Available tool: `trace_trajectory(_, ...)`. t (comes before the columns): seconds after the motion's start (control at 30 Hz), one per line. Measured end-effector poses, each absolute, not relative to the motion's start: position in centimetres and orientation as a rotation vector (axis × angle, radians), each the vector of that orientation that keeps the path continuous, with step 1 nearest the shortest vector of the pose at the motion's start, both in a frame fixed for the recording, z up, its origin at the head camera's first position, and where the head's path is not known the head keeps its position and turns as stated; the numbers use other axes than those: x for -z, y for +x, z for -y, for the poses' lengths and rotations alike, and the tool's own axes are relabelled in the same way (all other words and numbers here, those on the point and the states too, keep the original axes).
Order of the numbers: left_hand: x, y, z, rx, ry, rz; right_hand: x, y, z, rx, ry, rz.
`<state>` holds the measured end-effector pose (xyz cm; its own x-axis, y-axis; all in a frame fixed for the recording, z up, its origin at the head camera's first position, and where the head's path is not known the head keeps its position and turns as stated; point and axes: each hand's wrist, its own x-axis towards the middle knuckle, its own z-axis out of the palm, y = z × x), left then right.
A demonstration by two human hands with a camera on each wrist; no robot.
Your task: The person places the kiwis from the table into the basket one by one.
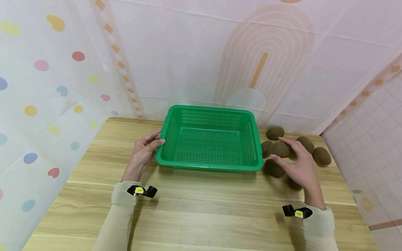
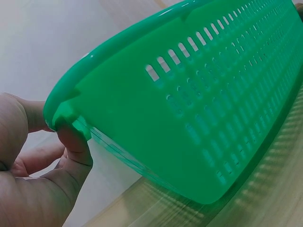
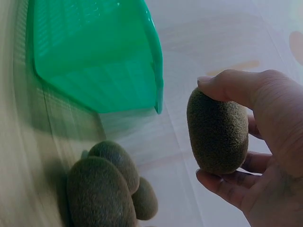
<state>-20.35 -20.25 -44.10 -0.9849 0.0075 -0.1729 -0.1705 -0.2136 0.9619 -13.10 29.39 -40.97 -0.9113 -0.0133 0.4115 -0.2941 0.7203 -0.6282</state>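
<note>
Head view: a pale wood-grain counter (image 1: 194,209) bears a rectangular green plastic basket (image 1: 208,167). Both arms reach forward; the left hand (image 1: 143,150) pinches its left rim, while the right hand's (image 1: 300,165) fingers grasp a fuzzy brown oval kiwi (image 1: 279,149) beside its right rim, among other kiwis (image 1: 321,156). Yellow wrist labels (image 1: 139,190) are unreadably small.

basket (image 1: 209,167) on table (image 1: 201,216) | kiwis (image 1: 305,144) right of basket | backdrop (image 1: 179,62) behind table

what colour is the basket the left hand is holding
Green basket, best seen in the head view.
</note>
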Motion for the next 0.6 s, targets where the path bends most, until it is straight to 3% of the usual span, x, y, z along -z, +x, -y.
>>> trace_trajectory(0.6,44.1,-20.3,20.3,-2.367,-0.189,-1.878,39.7,-14.4,-26.5,-1.029,0.383,2.563)
